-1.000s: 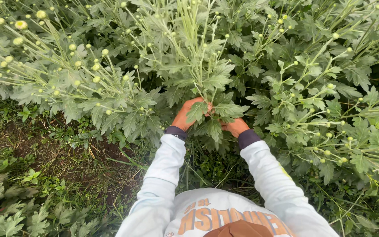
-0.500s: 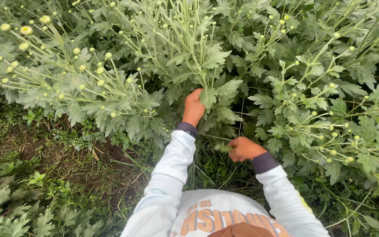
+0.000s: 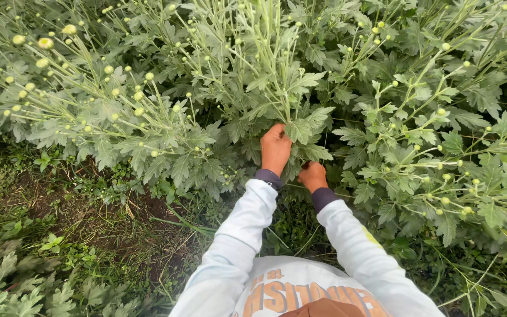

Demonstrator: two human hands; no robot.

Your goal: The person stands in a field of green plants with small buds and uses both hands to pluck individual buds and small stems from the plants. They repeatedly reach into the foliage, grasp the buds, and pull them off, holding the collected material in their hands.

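Observation:
A tall green flower plant (image 3: 268, 56) with thin stems and small round buds rises in front of me. My left hand (image 3: 275, 148) is closed around its stems, just under a cluster of lobed leaves (image 3: 303, 126). My right hand (image 3: 313, 175) is lower and to the right, pushed in among the leaves at the base of the same stems; its fingers are hidden by foliage, so what it grips is unclear. Both arms wear pale long sleeves with dark cuffs.
Dense plants with green buds (image 3: 112, 97) fill the left, top and right (image 3: 441, 147). Bare soil with weeds and dry grass (image 3: 89, 217) lies at the lower left. My shirt front (image 3: 289, 290) shows at the bottom edge.
My right hand, which had pulled back low and to the right, has gone up into the plant's base again. My left hand has stayed on the stems, shifting slightly right.

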